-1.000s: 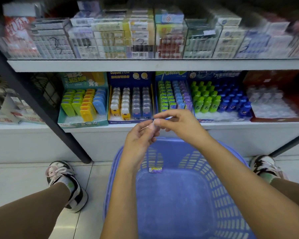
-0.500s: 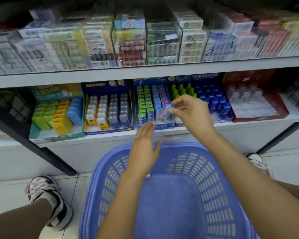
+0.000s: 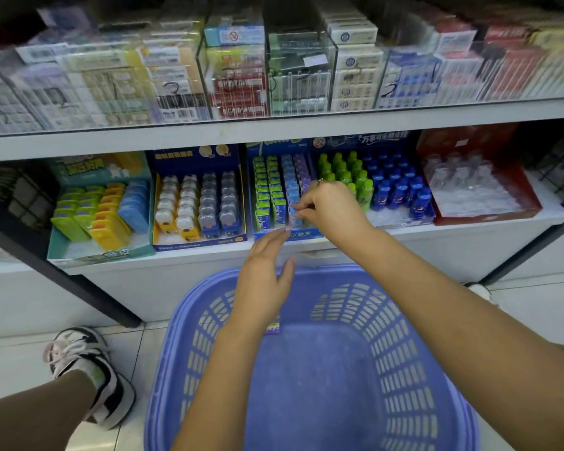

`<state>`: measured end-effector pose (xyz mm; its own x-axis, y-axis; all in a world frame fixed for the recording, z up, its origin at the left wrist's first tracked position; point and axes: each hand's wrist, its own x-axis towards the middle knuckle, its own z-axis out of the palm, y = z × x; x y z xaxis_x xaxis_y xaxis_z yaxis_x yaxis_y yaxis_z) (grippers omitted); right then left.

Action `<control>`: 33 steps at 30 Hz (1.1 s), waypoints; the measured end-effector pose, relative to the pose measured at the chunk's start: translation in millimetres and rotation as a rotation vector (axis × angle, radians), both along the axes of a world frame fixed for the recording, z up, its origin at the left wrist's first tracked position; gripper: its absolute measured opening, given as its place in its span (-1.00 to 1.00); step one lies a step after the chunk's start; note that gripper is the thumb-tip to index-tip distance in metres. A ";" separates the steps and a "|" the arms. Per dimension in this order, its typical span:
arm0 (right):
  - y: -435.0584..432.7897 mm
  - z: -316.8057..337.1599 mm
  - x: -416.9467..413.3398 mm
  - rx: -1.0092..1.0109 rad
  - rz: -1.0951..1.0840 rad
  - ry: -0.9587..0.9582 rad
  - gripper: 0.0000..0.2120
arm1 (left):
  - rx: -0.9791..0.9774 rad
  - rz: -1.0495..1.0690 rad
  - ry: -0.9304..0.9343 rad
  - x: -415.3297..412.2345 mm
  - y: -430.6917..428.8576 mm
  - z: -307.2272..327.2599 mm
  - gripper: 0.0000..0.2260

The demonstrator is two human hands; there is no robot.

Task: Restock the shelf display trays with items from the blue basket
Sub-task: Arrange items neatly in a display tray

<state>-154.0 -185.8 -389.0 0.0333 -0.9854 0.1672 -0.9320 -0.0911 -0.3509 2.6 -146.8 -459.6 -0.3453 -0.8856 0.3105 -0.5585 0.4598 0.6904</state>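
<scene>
Head view: I see my right hand (image 3: 331, 209) reaching over the lower shelf (image 3: 453, 234), its fingers curled and its thumb and fingertips pinching a small blue packet (image 3: 292, 210). The packet sits at the front end of the blue column inside the blue display tray (image 3: 302, 235), between the green rows and the purple row; motion blur hides whether it is fully seated. My left hand (image 3: 264, 275) is spread and holds nothing, fingers straight, palm down above the far rim of the blue basket (image 3: 404, 336), fingertips just below the tray's front lip. The basket stands on the tiled floor directly under the shelf. One small purple packet (image 3: 272, 328) lies on the basket floor, partly covered by my left wrist. Left of the blue tray stands a dark blue tray (image 3: 199, 244) of bear-shaped items; right of it stand green and blue bottles (image 3: 388, 190).
</scene>
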 end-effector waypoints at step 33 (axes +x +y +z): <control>100.9 -274.5 4.3 0.948 -0.226 -0.069 -0.53 | 0.387 0.285 -0.564 21.0 22.8 -224.1 -0.76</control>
<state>-149.6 -84.8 -663.4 -0.1533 -0.6944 -0.7031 -0.8672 0.4357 -0.2412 23.5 -124.0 -683.7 -0.1000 -0.9750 -0.1984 -0.9377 0.0257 0.3464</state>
